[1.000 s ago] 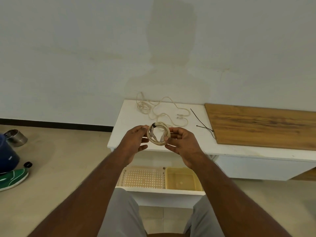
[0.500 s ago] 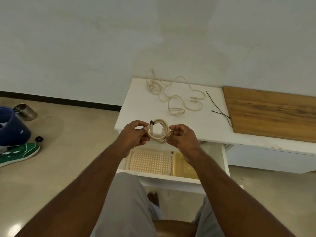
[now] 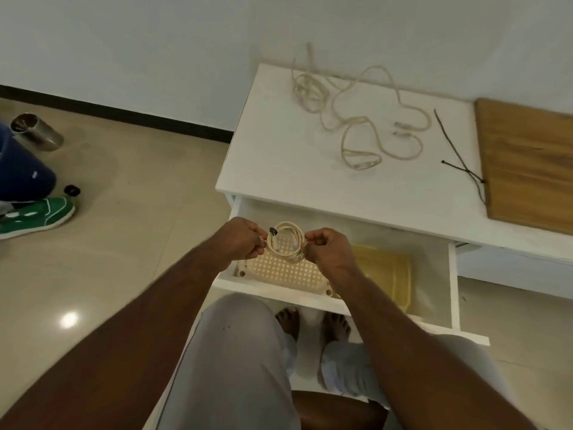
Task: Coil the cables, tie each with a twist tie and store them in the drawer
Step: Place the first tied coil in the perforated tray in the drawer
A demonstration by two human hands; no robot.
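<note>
A small coiled cream cable (image 3: 286, 242) with a dark tie at its upper left hangs above the open white drawer (image 3: 453, 283). My left hand (image 3: 243, 240) pinches the coil's left side and my right hand (image 3: 327, 249) pinches its right side. Loose cream cables (image 3: 359, 119) lie tangled on the white tabletop (image 3: 279, 156). Two dark twist ties (image 3: 462, 164) lie crossed near the tabletop's right part. Inside the drawer sit a perforated cream tray (image 3: 285, 271) and a yellow tray (image 3: 390, 271).
A wooden board (image 3: 527, 162) lies on the table's right end. On the floor at left are a green shoe (image 3: 34, 217), a blue container (image 3: 18, 172), a metal cup (image 3: 35, 131) and a small black cap (image 3: 72, 190). My knees and bare feet are below the drawer.
Both hands have carried the coil down and toward me, from over the tabletop edge to above the open drawer. My view has tilted downward.
</note>
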